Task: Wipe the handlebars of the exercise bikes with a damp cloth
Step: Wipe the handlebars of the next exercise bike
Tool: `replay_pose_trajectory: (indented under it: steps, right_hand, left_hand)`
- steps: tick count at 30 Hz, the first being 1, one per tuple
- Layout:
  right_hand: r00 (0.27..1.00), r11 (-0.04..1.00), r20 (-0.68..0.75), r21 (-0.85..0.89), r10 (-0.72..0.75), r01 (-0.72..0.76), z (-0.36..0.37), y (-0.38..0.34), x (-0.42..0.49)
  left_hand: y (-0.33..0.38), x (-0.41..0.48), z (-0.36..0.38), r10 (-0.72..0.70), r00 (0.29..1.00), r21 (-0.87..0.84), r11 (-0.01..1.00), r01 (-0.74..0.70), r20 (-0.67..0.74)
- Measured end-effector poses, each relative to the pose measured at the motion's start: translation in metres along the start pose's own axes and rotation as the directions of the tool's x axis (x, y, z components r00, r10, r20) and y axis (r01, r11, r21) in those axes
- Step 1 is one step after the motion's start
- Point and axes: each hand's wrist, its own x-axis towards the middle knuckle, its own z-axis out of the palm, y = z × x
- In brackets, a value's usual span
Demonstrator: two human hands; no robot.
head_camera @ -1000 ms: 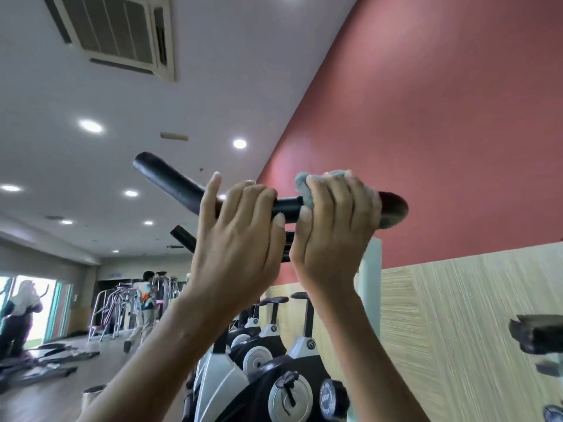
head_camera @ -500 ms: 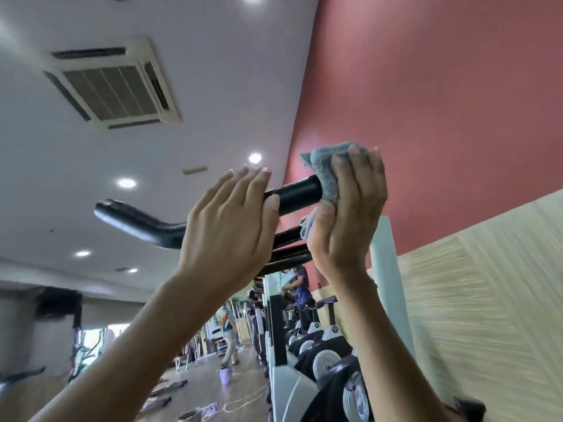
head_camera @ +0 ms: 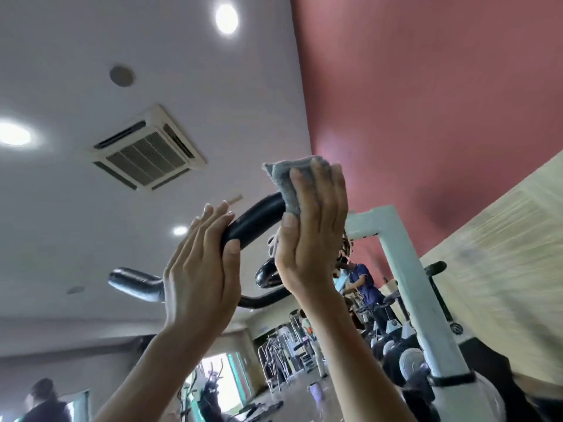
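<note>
A black handlebar (head_camera: 256,222) of an exercise bike runs up across the middle of the view, seen from below. My right hand (head_camera: 310,233) wraps a grey cloth (head_camera: 289,184) round the upper end of the bar. My left hand (head_camera: 201,269) holds the bar just below, thumb on the near side and fingers over the far side. The bar's other black grip (head_camera: 134,283) sticks out to the left behind my left hand. The tip under the cloth is hidden.
A pale green frame post (head_camera: 405,287) of the bike rises at right, against a red wall and wood panelling. More exercise bikes (head_camera: 405,357) stand in a row behind. A person in blue (head_camera: 362,284) stands further back, another person (head_camera: 42,400) at lower left.
The camera has tilted further up toward the ceiling. My right hand with the cloth stays on the bar's end, and my left hand keeps its hold just below it.
</note>
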Motion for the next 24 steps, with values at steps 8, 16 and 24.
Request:
replay_pose_trajectory:
  steps: [8, 16, 24]
  right_hand:
    - [0.904, 0.893, -0.104, 0.237, 0.414, -0.382, 0.005, -0.023, 0.013]
    - [0.965, 0.975, -0.157, 0.106, 0.210, -0.195, 0.007, 0.008, 0.006]
    - [0.920, 0.891, 0.146, -0.234, -0.364, 0.390, -0.002, -0.001, -0.007]
  left_hand:
    - [-0.001, -0.001, 0.003, 0.028, 0.997, -0.012, 0.999, -0.029, -0.073]
    - [-0.003, -0.002, 0.003, 0.020, 0.999, 0.004, 1.000, -0.020, -0.039]
    - [-0.034, -0.017, -0.012, 0.121, 0.993, -0.059, 0.991, -0.119, 0.017]
